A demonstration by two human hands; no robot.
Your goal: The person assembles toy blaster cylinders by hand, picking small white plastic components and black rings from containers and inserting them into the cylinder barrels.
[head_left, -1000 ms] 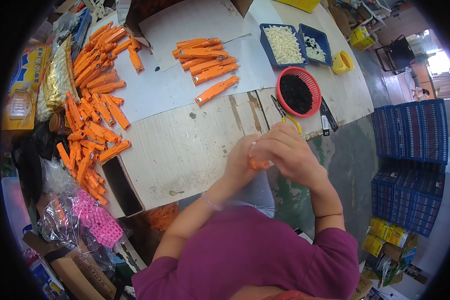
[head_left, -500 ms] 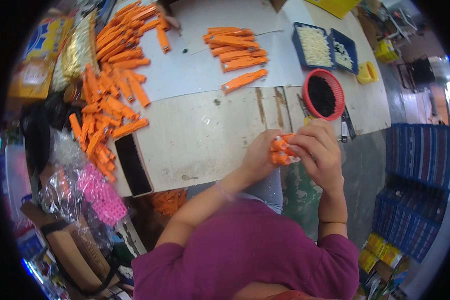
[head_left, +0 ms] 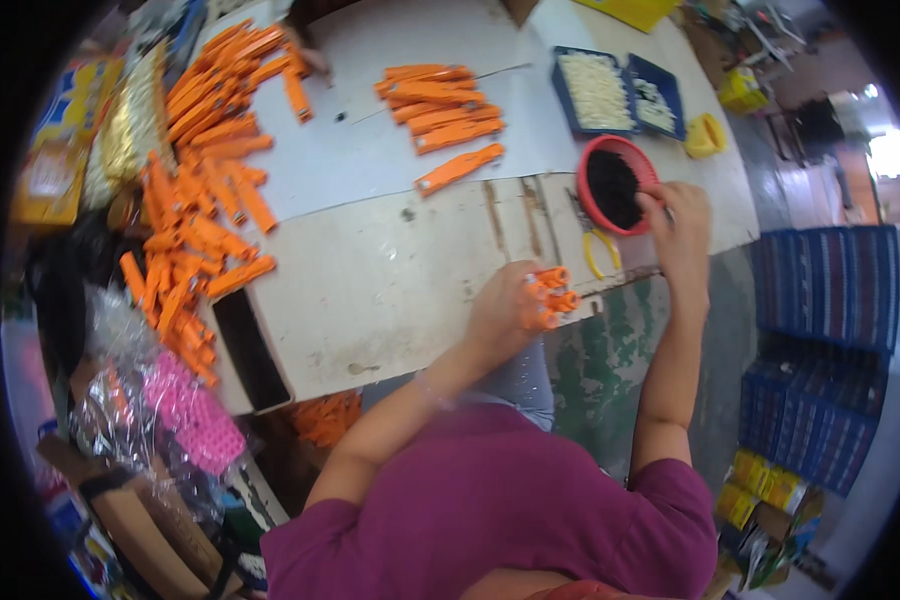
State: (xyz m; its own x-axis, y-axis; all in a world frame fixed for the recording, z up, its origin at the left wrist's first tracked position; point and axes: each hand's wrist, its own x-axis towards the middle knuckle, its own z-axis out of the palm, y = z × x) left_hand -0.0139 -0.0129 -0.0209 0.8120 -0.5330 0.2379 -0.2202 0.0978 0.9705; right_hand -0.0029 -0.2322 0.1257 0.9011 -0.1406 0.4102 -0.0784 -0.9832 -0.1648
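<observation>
Left hand [head_left: 502, 308]: your grasp now holds the orange pieces [head_left: 548, 300] alone, ends toward 3 o'clock.
Right hand [head_left: 684, 225]: freed, you've moved it to the 4 o'clock side of the red basket [head_left: 645, 166]; cannot tell whether it pinches black bits [head_left: 610, 190].

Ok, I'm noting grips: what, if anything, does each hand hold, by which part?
The left hand grips orange pieces behind their exposed ends. The right hand, at the red basket: can't tell.

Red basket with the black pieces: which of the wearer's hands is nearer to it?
Right. The right hand is at the right rim of the red basket. The left hand is farther off, to the basket's lower left in the picture, holding orange pieces.
</observation>
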